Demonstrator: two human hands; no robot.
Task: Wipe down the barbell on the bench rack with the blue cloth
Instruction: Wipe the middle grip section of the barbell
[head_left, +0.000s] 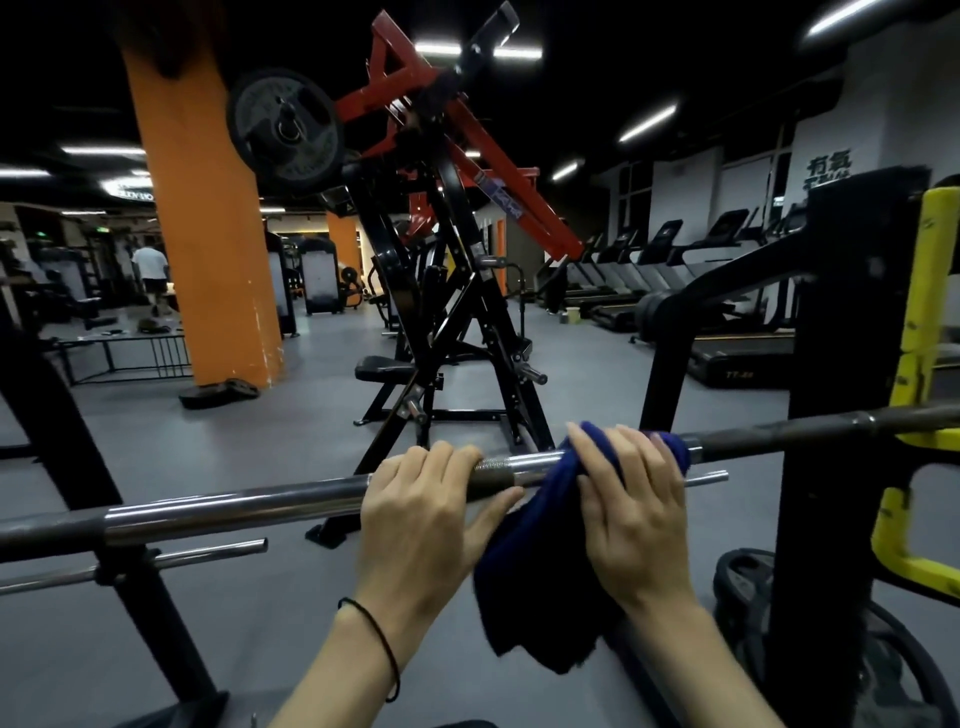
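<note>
Hands on bar: right hand (631, 512) presses the blue cloth (540, 561) over the barbell (291, 499), fingers curled around both and the cloth's loose end hanging below, while the left hand (421, 512), just beside it at 9 o'clock, is wrapped bare around the knurled steel with a black band (382, 647) on its wrist. Barbell runs across the frame from 8 o'clock to 3 o'clock, its right end resting at the black and yellow rack upright (852, 395). Legible writing: "有氧" on the white wall (828, 163) at 2 o'clock, "TT" on a treadmill (740, 366) base; further characters too blurred to read.
</note>
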